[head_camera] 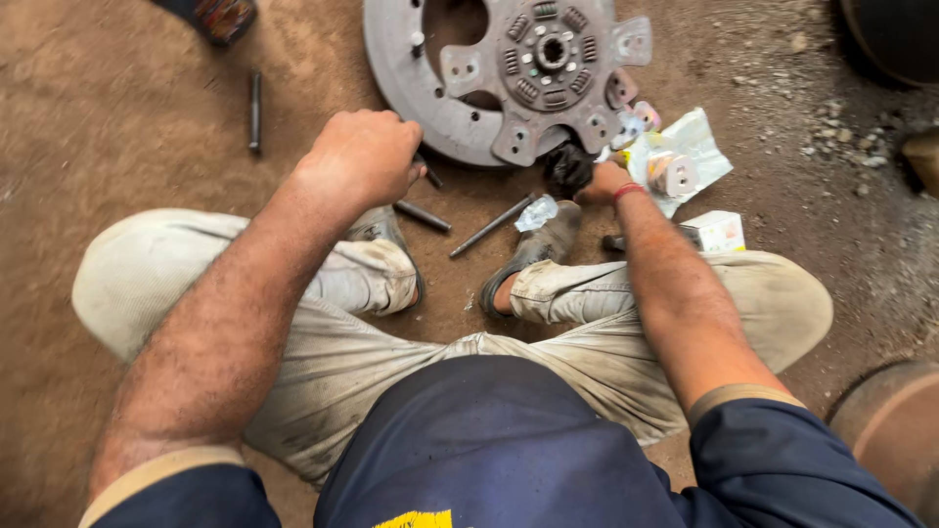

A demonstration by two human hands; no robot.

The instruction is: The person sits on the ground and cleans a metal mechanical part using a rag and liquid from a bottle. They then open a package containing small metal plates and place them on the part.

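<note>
Two hands, left hand fisted round a rod, right hand gripping a black lump, one clutch disc, three loose rods, dirt floor.

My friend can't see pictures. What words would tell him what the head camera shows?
A person sits on a dirt floor working on a clutch disc lying on a round metal plate. The left hand is a closed fist gripping a tool; the greasy right hand touches the disc's edge. Metal rods lie nearby.
</note>
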